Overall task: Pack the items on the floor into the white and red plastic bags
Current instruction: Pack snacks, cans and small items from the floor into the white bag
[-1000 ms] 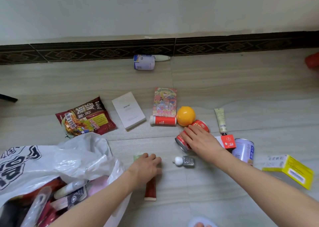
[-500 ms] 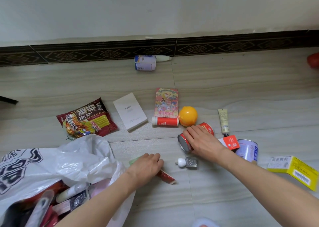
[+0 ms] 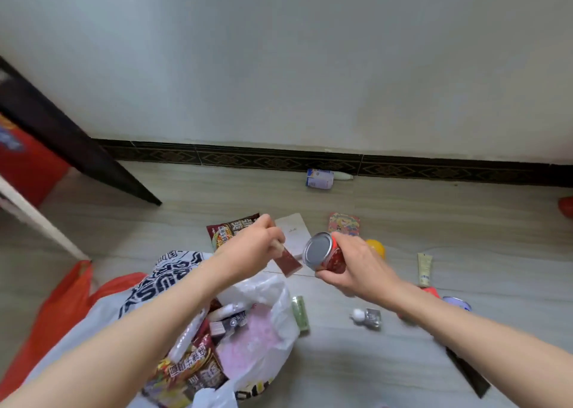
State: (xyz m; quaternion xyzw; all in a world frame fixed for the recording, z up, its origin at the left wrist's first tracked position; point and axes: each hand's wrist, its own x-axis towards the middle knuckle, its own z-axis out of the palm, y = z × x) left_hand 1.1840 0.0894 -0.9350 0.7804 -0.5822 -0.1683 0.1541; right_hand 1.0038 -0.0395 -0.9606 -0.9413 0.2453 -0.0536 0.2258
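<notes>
My left hand (image 3: 254,246) pinches a dark red sachet (image 3: 288,260) that hangs above the floor, just past the mouth of the white plastic bag (image 3: 266,314). My right hand (image 3: 356,268) grips a red can (image 3: 324,252) in the air, its silver end turned toward me. The white bag lies open below my left forearm with several packets inside. A red plastic bag (image 3: 59,308) lies flat to its left. On the floor lie a noodle packet (image 3: 229,230), a white box (image 3: 294,234), a green tube (image 3: 300,313) and a small glass bottle (image 3: 367,317).
A colourful card (image 3: 344,223), an orange ball (image 3: 376,247), a cream tube (image 3: 424,269) and a purple can (image 3: 457,303) lie to the right. A blue-white bottle (image 3: 321,178) rests by the dark skirting. A dark furniture leg (image 3: 77,153) slants at the left.
Both hands have lifted off the floor: the left with the red sachet, the right with the red can. The camera tilted up and left, revealing the red bag.
</notes>
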